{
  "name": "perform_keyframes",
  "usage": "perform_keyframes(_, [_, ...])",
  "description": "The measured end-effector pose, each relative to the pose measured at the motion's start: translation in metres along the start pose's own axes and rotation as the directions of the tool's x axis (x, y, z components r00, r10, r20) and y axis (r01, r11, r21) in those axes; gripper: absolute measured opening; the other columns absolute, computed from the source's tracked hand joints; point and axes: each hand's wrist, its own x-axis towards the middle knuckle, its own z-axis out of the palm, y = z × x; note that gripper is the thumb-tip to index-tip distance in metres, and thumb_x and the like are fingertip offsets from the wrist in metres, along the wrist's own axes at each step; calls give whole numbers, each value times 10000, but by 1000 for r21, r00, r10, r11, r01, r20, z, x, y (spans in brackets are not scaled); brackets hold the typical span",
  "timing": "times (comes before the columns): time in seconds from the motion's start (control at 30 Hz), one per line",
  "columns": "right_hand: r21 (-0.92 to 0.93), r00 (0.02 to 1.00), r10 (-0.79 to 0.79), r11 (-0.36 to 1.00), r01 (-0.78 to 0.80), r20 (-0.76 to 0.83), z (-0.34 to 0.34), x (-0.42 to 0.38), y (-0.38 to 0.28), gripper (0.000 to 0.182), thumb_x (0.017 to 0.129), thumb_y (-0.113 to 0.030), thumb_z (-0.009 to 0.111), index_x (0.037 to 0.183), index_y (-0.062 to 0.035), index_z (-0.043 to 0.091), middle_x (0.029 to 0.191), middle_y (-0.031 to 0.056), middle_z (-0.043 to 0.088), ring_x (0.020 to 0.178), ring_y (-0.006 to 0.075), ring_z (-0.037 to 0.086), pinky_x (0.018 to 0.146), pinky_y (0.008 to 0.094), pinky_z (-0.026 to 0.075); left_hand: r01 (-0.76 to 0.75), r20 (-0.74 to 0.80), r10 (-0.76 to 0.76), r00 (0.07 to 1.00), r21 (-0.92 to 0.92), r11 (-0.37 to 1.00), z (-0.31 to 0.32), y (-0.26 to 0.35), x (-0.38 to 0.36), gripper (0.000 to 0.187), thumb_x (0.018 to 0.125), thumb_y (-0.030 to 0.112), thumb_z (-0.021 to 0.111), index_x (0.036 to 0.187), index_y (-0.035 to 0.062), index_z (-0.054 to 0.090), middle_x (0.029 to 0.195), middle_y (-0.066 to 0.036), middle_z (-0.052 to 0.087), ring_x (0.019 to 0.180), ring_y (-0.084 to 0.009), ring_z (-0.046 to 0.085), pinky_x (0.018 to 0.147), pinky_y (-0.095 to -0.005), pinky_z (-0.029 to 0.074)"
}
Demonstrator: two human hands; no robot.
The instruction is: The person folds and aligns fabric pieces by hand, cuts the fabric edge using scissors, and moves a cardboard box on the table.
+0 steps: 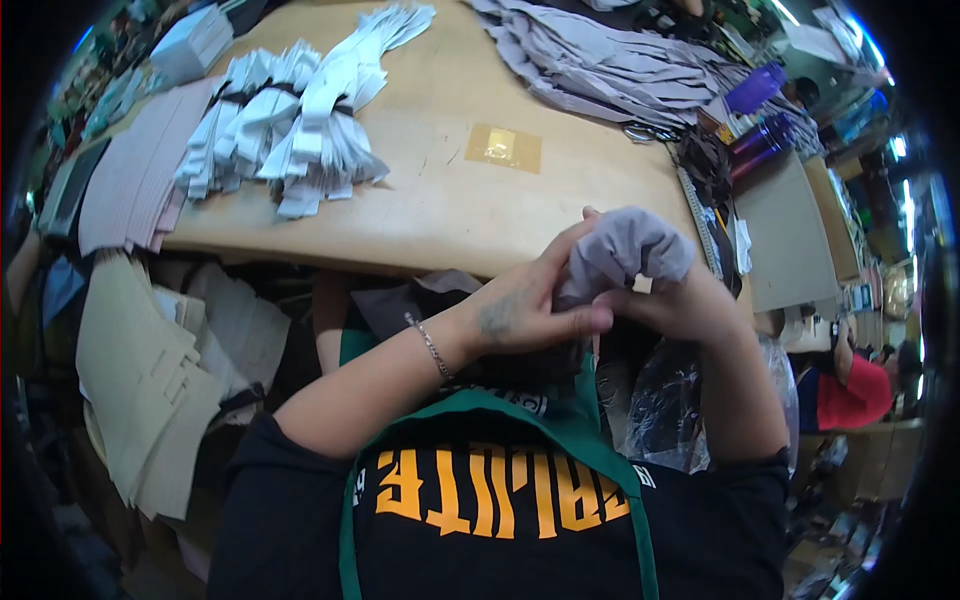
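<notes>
A bunched piece of greyish-lavender fabric (622,245) is up in front of my chest, above the table's near edge. My left hand (530,305), with a chain bracelet at the wrist, closes on its left side, thumb stretched across below it. My right hand (680,295) grips the other side; the cloth drapes over its fingers and hides most of them. Both thumbs lie close together under the folds. What kind of garment piece this is, I cannot make out.
On the wooden table (430,225) lie tied bundles of pale strips (310,130), a pile of lavender fabric pieces (610,70) and a taped yellow patch (503,147). Card patterns (140,380) hang at the left. A purple bottle (762,145) and scissors (650,132) are at the right.
</notes>
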Motion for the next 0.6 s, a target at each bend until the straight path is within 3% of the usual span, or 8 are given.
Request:
perform_keyframes(0.03, [-49,1000,-27,998,27,-3,-7,2,-4,301,741,-155,740,969,-101,551,881,63,582,849,253,546,973,399,301,148,59,-153,986,84,985,-5,2,-1,706,827,175,689,1386,45,277,1241,-128,500,1155,-195,487,977,-322,393])
perform_keyframes(0.13, [-29,1000,23,999,-23,3,-29,3,-15,224,740,-140,743,858,-17,597,796,108,593,735,258,570,729,332,443,86,-35,-80,996,299,950,-15,-30,-7,755,772,237,741,1373,80,309,1072,-208,613,997,-307,622,850,-372,480])
perform_keyframes(0.2, [-6,999,-9,1000,9,42,-42,1,-10,224,735,-139,748,833,10,613,787,124,602,709,259,569,649,309,452,137,-58,-127,990,262,955,-16,-27,-9,687,768,169,748,1327,68,363,1026,-172,640,948,-275,642,815,-343,494])
perform_keyframes(0.23, [-271,994,43,962,-15,98,-54,1,-8,213,747,-33,728,939,4,644,819,73,655,794,124,615,739,268,483,136,-68,-123,990,241,961,-16,-29,-9,663,768,156,747,1312,64,380,1020,-160,645,938,-259,645,810,-334,494])
perform_keyframes(0.33, [-315,979,165,942,-119,122,-75,0,-41,180,737,-18,722,890,14,633,724,56,648,720,89,607,695,256,475,152,-61,-143,988,190,970,-16,-42,-16,558,786,98,727,1259,43,435,1066,-88,613,992,-169,587,859,-302,466])
perform_keyframes(0.47, [37,984,179,983,-178,-14,-91,-9,-34,97,764,9,687,833,20,619,680,31,648,687,123,630,800,281,486,125,-126,-101,987,199,972,-13,-59,-29,442,783,148,745,1153,43,526,944,-63,658,876,-156,620,797,-283,489])
perform_keyframes(0.5, [-107,990,73,992,-60,119,-103,-11,-27,229,759,-80,726,952,-3,629,843,57,665,855,177,639,930,340,435,137,-149,-111,983,171,976,-12,-63,-33,419,785,148,744,1131,38,537,945,-65,656,875,-153,619,795,-281,489])
perform_keyframes(0.6, [-412,972,-223,895,174,-74,-81,-22,-26,354,746,-209,748,1018,-30,608,1022,122,630,1016,218,588,887,333,450,164,-194,-142,971,107,981,-12,-63,-39,360,788,146,742,1077,27,562,949,-71,654,871,-146,619,786,-278,490])
